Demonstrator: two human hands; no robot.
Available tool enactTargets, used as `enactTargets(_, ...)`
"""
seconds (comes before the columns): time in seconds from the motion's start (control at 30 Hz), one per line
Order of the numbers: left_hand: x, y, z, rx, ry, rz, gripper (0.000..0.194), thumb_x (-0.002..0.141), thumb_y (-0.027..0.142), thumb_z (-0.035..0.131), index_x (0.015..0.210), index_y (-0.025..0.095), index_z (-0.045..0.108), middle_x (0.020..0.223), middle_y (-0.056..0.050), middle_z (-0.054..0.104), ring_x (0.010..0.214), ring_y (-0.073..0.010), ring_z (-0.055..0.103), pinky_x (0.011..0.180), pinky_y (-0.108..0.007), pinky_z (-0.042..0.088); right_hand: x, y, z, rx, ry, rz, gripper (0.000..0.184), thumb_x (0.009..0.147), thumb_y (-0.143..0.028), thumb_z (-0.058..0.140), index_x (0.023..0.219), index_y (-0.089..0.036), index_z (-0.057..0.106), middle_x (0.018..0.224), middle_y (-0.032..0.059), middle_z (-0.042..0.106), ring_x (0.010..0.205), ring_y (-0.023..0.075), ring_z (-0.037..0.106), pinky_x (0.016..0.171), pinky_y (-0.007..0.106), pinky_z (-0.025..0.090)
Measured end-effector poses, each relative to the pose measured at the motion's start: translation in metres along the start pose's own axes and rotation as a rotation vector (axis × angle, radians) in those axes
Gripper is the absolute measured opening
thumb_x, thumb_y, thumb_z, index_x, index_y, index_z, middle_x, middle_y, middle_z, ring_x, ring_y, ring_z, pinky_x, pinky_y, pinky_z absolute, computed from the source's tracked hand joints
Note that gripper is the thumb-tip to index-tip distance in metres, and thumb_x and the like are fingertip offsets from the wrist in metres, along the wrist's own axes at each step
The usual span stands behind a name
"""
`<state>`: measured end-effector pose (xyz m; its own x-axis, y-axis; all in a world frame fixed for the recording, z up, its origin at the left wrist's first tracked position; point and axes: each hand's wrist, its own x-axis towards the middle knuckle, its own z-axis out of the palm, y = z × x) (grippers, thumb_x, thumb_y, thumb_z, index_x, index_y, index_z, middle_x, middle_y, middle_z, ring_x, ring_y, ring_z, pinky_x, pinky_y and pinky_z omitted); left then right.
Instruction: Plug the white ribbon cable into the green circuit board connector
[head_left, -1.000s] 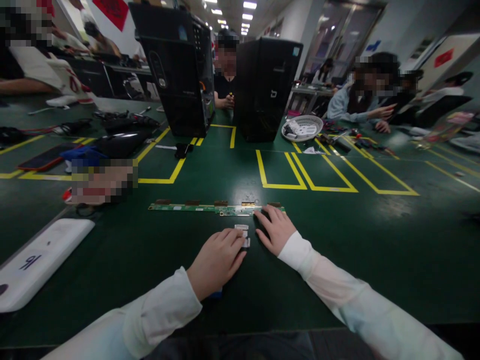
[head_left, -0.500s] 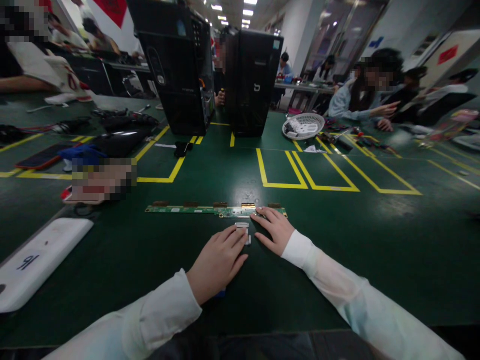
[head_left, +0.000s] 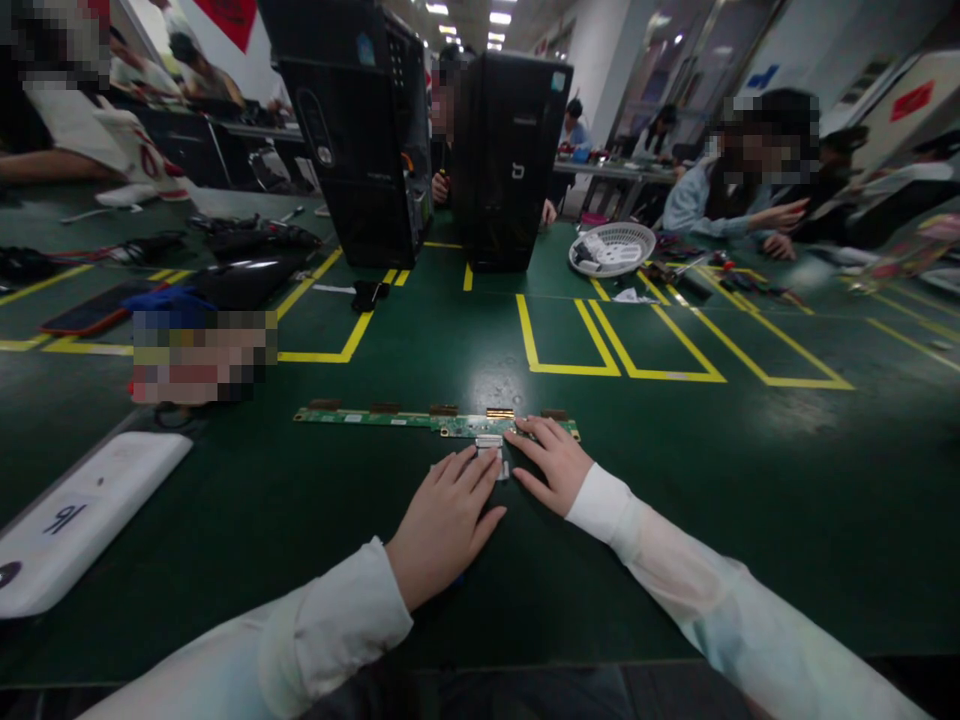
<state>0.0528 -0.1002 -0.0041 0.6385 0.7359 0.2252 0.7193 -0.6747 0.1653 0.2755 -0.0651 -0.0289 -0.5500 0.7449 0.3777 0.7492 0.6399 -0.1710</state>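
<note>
A long, narrow green circuit board [head_left: 405,421] with brown tabs along its far edge lies on the green table. My left hand [head_left: 450,515] lies with fingers stretched forward, their tips on a white flat cable [head_left: 490,441]. The cable's silvery connector end is right by the board's near edge; whether it sits in the socket I cannot tell. Most of the cable is hidden under my left fingers. On the board's right part rest the fingertips of my right hand [head_left: 551,465], which is spread and flat.
Two black computer cases [head_left: 510,160] stand at the back. A white basket [head_left: 611,250] is behind on the right, near a co-worker. On the left lie a long white device [head_left: 97,520], a blue item [head_left: 169,305] and cables. Yellow tape [head_left: 574,369] marks the table.
My left hand has slid slightly forward, and the white cable's connector end has come closer to the board's near edge. My right hand stays on the board. The view has shifted a little.
</note>
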Motion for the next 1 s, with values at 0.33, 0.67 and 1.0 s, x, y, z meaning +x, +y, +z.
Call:
enactTargets(0.33, 0.004, -0.002, 0.002, -0.018, -0.049, -0.001, 0.05, 0.095, 0.037, 0.045, 0.139, 0.013, 0.044, 0.144, -0.012, 0.05, 0.134, -0.0264, 0.044, 0.111, -0.046, 0.037, -0.002, 0.003, 0.001, 0.011, -0.002, -0.02, 0.046, 0.092, -0.035, 0.048, 0.131, -0.012, 0.055, 0.131, 0.0184, 0.051, 0.124, 0.031, 0.042, 0.105, 0.055, 0.039)
enactTargets(0.67, 0.007, -0.007, 0.0, -0.078, -0.049, -0.002, 0.047, 0.097, 0.039, 0.041, 0.139, 0.018, 0.045, 0.144, -0.008, 0.051, 0.135, -0.024, 0.043, 0.113, -0.048, 0.033, -0.003, 0.005, -0.001, 0.038, -0.016, -0.03, 0.048, 0.093, -0.037, 0.045, 0.135, -0.014, 0.052, 0.135, 0.0171, 0.048, 0.127, 0.0311, 0.04, 0.105, 0.056, 0.038)
enactTargets(1.0, 0.012, -0.01, -0.006, -0.179, -0.038, -0.007, 0.044, 0.096, 0.038, 0.042, 0.134, 0.018, 0.051, 0.139, -0.008, 0.055, 0.13, -0.0238, 0.048, 0.114, -0.049, 0.031, -0.004, 0.009, 0.0, 0.024, -0.05, -0.032, 0.051, 0.093, -0.039, 0.045, 0.137, -0.015, 0.05, 0.137, 0.0184, 0.047, 0.128, 0.0308, 0.04, 0.106, 0.055, 0.037)
